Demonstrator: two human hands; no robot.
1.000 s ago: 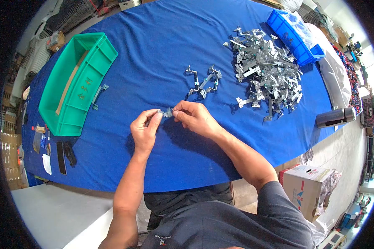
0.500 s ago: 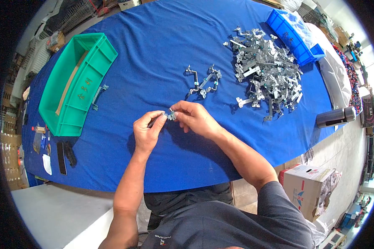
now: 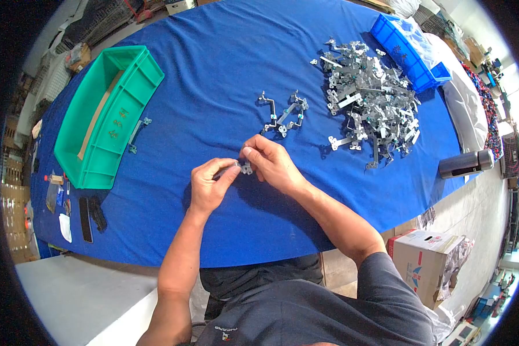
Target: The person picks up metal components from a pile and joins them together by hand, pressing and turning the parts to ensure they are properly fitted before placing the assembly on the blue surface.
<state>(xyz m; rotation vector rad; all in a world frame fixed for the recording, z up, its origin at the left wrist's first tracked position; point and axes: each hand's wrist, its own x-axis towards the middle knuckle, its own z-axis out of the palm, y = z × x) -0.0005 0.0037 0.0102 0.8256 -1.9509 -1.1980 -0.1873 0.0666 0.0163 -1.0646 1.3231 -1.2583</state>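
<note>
My left hand (image 3: 209,183) pinches a small metal bracket (image 3: 246,168) between thumb and fingertips, above the blue cloth. From the other side my right hand (image 3: 272,164) closes on the same bracket with curled fingers, which cover much of it. Beyond the hands lie a few metal brackets (image 3: 284,115) with bent arms, grouped loosely on the cloth. To the right is a large heap of similar silvery brackets (image 3: 372,98). One more bracket (image 3: 137,135) rests against the near side of the green bin.
A green bin (image 3: 150,68) stands at the left, a blue crate (image 3: 427,78) with plastic sheeting at the back right. A dark flask (image 3: 466,163) lies near the right edge. A phone (image 3: 85,219) lies at the lower left, a cardboard box (image 3: 424,265) beside the table.
Both hands have shifted slightly to the right with the bracket, which now looks turned. The fingers of my right hand are curled closer over it. The other brackets lie as before.
</note>
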